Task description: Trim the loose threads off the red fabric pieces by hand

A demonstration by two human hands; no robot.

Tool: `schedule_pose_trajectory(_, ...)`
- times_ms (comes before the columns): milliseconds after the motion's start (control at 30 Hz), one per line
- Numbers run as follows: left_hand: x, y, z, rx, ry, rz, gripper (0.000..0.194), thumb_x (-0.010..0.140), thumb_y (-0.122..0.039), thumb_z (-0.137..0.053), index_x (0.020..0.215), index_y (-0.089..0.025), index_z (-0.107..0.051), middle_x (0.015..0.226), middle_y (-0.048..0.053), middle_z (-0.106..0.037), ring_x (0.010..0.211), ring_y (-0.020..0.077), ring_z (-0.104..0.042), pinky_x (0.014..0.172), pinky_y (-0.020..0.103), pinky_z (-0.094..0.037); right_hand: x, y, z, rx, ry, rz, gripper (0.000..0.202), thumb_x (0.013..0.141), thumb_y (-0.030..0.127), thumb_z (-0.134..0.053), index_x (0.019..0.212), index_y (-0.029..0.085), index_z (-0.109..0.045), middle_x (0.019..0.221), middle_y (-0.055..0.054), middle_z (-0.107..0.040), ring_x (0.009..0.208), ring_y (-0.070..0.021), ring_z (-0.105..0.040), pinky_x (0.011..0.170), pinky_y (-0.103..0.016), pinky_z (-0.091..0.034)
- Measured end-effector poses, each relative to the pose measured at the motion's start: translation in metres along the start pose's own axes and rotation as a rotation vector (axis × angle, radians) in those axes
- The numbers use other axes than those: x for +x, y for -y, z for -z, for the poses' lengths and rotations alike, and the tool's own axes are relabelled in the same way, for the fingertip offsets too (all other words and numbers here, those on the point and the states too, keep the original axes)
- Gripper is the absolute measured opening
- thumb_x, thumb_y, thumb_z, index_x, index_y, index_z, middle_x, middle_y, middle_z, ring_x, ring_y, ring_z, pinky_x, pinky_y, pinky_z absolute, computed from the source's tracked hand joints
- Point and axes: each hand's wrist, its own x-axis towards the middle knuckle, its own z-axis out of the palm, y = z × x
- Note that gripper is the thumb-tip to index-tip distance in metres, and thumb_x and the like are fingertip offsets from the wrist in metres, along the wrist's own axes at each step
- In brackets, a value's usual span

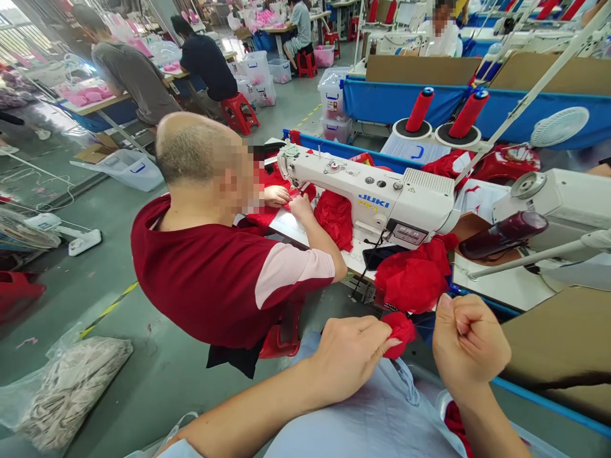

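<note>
My left hand (pixel 351 356) pinches a small bunched piece of red fabric (pixel 400 332) between thumb and fingers, low in the middle of the view. To its right, my right hand (pixel 470 340) is raised with its fingers curled into a fist; whatever it may hold is hidden or too small to make out. A bigger heap of red fabric (pixel 413 277) lies just beyond both hands, at the near edge of a white sewing machine (pixel 367 197). Red fabric in a clear container (pixel 456 423) is partly visible below my right wrist.
Close on the left, a seated person in a dark red shirt (pixel 210 273) works at the machine. A dark bottle (pixel 503 234) and cardboard (pixel 558 337) are on the right. Two red thread cones (pixel 420 111) stand behind. A bag of pale strips (pixel 74 388) lies on the floor.
</note>
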Motion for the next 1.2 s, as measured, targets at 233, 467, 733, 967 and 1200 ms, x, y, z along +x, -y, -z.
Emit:
schedule_pose_trajectory(233, -0.009, 0.003, -0.002, 0.043, -0.082, -0.067, 0.026, 0.099, -0.025, -0.036, 0.091, -0.013, -0.058, 0.069, 0.002, -0.065, 0.053, 0.0106, -0.055, 0.048, 0.023, -0.034, 0.013, -0.022, 0.004, -0.280, -0.130, 0.063, 0.043, 0.087, 0.012, -0.056, 0.060, 0.025, -0.026, 0.055, 0.007, -0.033, 0.048, -0.0101, -0.034, 0.048, -0.027, -0.027)
schedule_pose_trajectory(467, -0.015, 0.011, -0.002, -0.122, 0.030, 0.086, 0.032, 0.099, -0.029, -0.033, 0.094, -0.014, -0.060, 0.078, 0.006, -0.067, 0.066, 0.0146, -0.060, 0.059, 0.024, -0.040, 0.004, -0.014, -0.007, -0.108, -0.066, -0.085, 0.039, 0.090, 0.022, -0.057, 0.062, 0.024, -0.030, 0.057, 0.006, -0.039, 0.050, -0.0110, -0.041, 0.050, -0.027, -0.031)
schedule_pose_trajectory(733, -0.005, 0.012, -0.008, -0.922, 0.264, 0.689, 0.022, 0.075, -0.025, -0.069, 0.091, -0.017, -0.056, 0.082, -0.003, -0.052, 0.075, 0.0120, -0.046, 0.071, 0.024, -0.038, 0.027, 0.019, -0.004, 0.803, -0.009, -0.824, 0.051, 0.071, 0.035, -0.082, 0.062, 0.021, -0.034, 0.047, 0.012, -0.034, 0.038, -0.0040, -0.035, 0.038, -0.017, -0.020)
schedule_pose_trajectory(967, 0.000, 0.011, -0.009, -1.051, 0.257, 0.756, 0.045, 0.067, -0.050, -0.075, 0.067, -0.018, -0.043, 0.064, -0.007, -0.036, 0.060, 0.0082, -0.029, 0.055, 0.023, -0.023, 0.028, 0.017, -0.003, 0.911, -0.048, -0.825, 0.049, 0.068, 0.021, -0.084, 0.060, 0.020, -0.035, 0.048, 0.012, -0.032, 0.040, -0.0036, -0.029, 0.040, -0.019, -0.020)
schedule_pose_trajectory(1200, 0.003, 0.016, 0.000, -1.034, 0.295, 0.644, 0.035, 0.089, -0.050, -0.052, 0.077, -0.018, -0.044, 0.071, -0.005, -0.036, 0.064, 0.0096, -0.032, 0.059, 0.023, -0.027, 0.015, 0.030, 0.008, 0.738, 0.101, -0.497, 0.039, 0.085, 0.020, -0.070, 0.063, 0.021, -0.038, 0.058, 0.008, -0.034, 0.050, -0.0083, -0.034, 0.047, -0.024, -0.026)
